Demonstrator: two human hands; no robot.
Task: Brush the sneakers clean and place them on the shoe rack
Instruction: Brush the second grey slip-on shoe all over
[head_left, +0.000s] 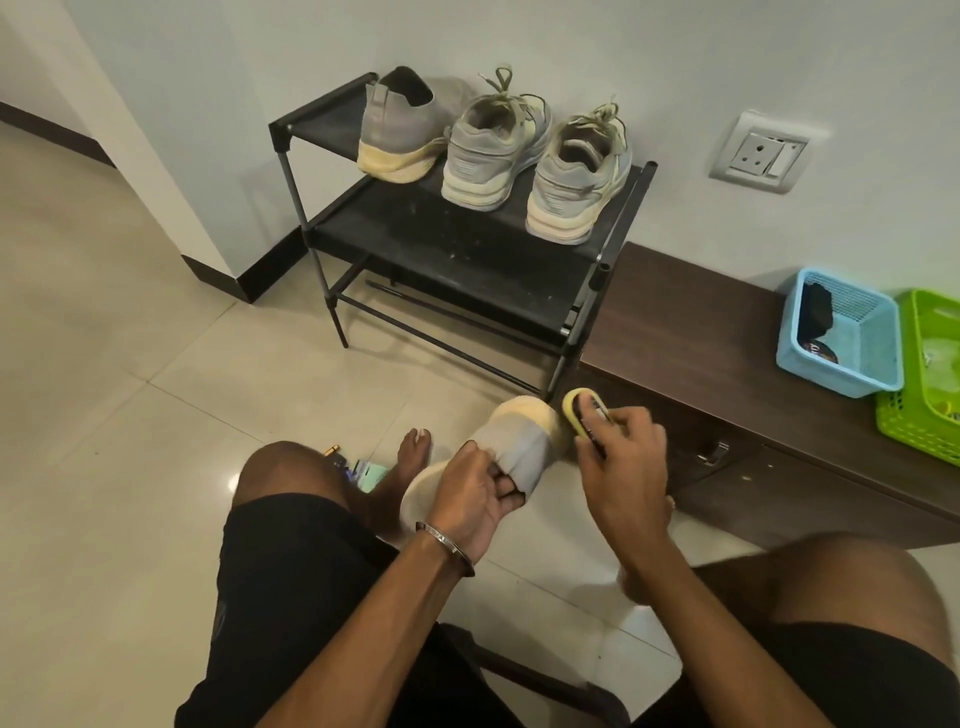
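Grey knit and a cream sole: that is the sneaker (511, 452) I see at lower centre of the frame, held off the floor with its toe pointing up-frame. My left hand (475, 501) grips it at the collar, fingers hooked into the opening. My right hand (621, 465) curls around a yellow-edged brush (582, 413), which touches the sneaker's toe on its right side. At upper centre the black shoe rack (467, 244) carries three more sneakers on its top shelf, heels facing me. Right of it, a dark wooden surface (691, 312) bears a blue basket (841, 327) and a green basket (930, 374), just beside each other.
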